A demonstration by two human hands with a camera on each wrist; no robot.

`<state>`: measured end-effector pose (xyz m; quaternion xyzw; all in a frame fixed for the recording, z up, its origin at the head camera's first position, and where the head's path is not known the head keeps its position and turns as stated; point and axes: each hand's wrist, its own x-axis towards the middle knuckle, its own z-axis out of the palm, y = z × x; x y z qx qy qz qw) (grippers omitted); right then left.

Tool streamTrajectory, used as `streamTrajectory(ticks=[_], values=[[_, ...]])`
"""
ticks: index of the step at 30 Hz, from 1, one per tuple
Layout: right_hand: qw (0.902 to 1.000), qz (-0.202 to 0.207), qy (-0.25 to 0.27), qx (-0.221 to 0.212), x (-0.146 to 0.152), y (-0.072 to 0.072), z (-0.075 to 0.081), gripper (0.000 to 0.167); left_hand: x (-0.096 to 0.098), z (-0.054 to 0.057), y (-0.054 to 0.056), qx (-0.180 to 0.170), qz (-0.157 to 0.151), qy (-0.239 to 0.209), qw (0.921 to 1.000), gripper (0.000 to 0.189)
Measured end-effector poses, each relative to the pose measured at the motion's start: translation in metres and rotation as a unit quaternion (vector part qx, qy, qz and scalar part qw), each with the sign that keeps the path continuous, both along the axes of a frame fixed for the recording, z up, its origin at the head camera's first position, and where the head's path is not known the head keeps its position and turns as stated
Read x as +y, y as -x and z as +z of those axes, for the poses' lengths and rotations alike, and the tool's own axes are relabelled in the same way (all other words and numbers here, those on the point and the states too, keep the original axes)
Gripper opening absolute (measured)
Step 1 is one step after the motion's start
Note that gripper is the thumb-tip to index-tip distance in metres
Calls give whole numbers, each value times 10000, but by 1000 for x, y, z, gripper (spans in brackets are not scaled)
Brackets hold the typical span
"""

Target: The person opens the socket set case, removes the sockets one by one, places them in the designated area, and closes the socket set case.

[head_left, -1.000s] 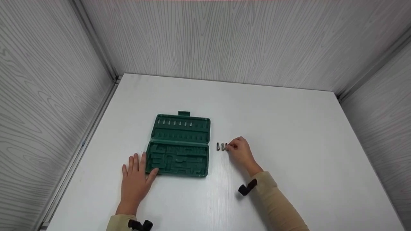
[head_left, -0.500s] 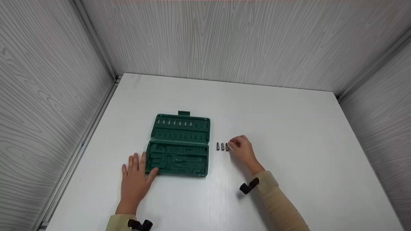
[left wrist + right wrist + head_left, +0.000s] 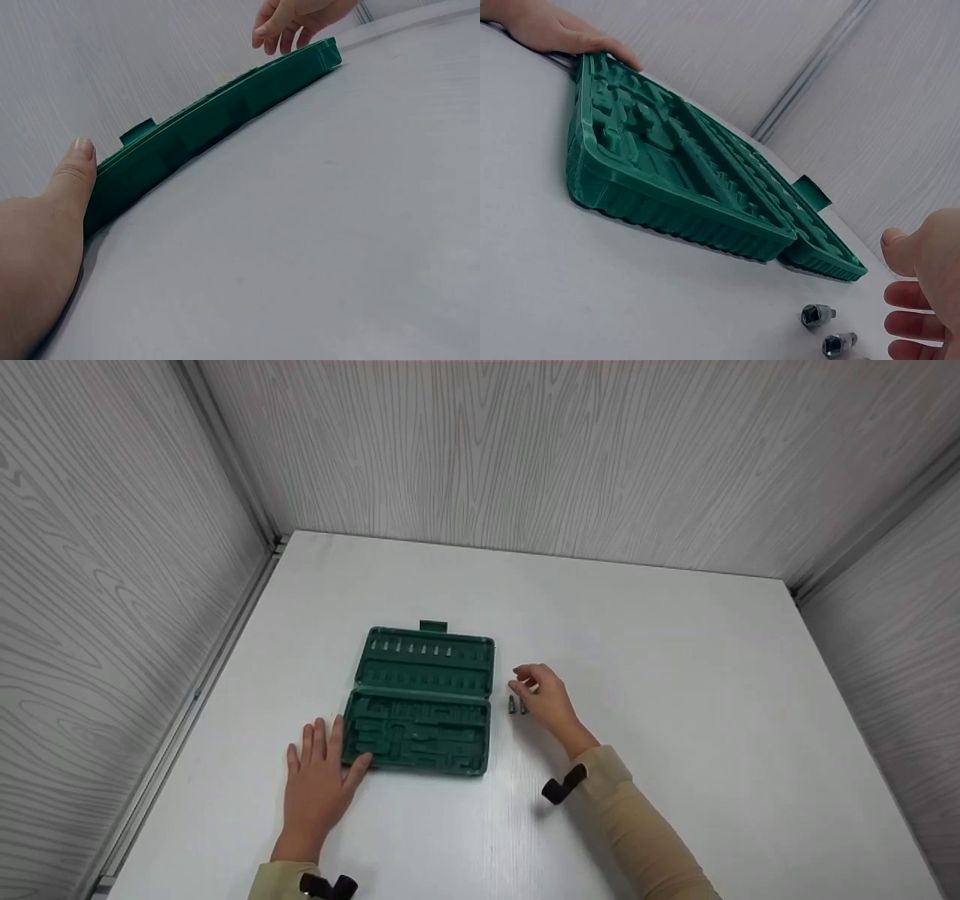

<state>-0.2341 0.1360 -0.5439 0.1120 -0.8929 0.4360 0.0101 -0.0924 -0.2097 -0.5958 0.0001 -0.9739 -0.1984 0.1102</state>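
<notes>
A green plastic tool case lies unfolded on the white table. My left hand rests flat at its left front corner, fingers spread and the thumb against the front edge. My right hand hovers just right of the case, above small metal bit sockets. In the right wrist view its thumb stands apart from the loosely bent fingers, and nothing shows between them. There, two chrome bit sockets lie beside the case; a sliver of another shows at the bottom edge. In the head view the hand partly covers them.
Several small silver pieces stand in the upper row of the case's far half. Its near half has moulded recesses. A latch flap sticks out at the far edge. Grey wood-grain panels enclose the table at the back and sides.
My right hand has let go of the rightmost bit socket and moved left and slightly away, over the row, its fingers loosening. The left hand and the case have stayed put.
</notes>
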Motion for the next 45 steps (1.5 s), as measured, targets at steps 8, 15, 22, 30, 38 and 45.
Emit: streamTrajectory(ticks=[8, 15, 22, 30, 38, 45], values=[[9991, 344, -55, 232, -21, 10, 6, 29, 0, 0, 0, 26, -29, 1, 10000, 80], [9979, 619, -56, 157, -41, 19, 12, 31, 1, -1, 0, -50, -7, -34, 10000, 81], [9980, 591, -168, -129, -62, 28, 15, 32, 2, 0, 0, 48, -5, 6, 10000, 80], [9941, 695, -837, -40, -81, 40, 14, 35, 5, 5, -3, 62, -13, 53, 10000, 79], [9922, 546, -1095, 218, -89, 55, 4, 34, 7, 0, 0, 34, -16, 65, 10000, 80], [9930, 246, -1119, 284, -88, 60, -11, 28, 11, -2, 0, -134, -68, 50, 9999, 80]])
